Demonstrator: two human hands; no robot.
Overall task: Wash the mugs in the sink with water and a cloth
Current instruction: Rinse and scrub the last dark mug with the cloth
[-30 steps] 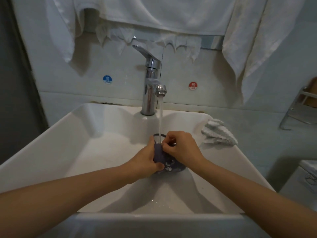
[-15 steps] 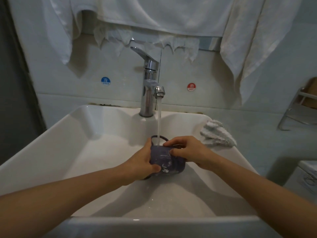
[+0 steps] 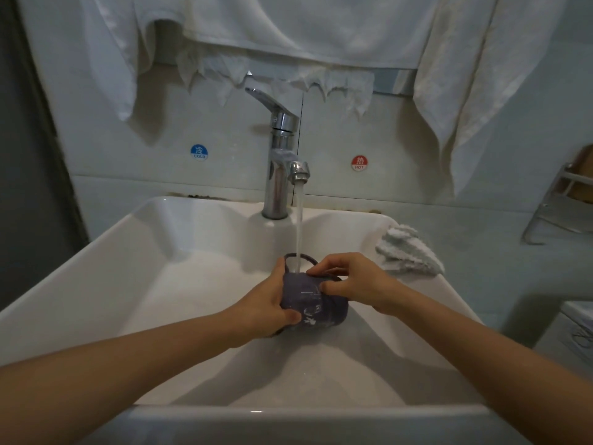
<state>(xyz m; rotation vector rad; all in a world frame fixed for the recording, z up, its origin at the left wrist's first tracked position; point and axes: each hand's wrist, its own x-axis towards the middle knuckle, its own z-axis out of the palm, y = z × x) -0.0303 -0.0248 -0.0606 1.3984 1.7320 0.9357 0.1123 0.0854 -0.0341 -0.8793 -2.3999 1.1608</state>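
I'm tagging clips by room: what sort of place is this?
Probably a home bathroom or washroom: a white basin, a chrome tap running into it, and towels hanging on the wall above.

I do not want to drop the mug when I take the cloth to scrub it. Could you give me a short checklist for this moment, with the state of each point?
1. The water from the tap reaches the mug: ok.
2. The left hand grips the mug's side: ok.
3. The right hand is free for the cloth: not ok, it holds the mug's top edge.
4. The cloth lies at the right rim of the sink: ok.
5. The inside of the mug is clean: cannot tell.
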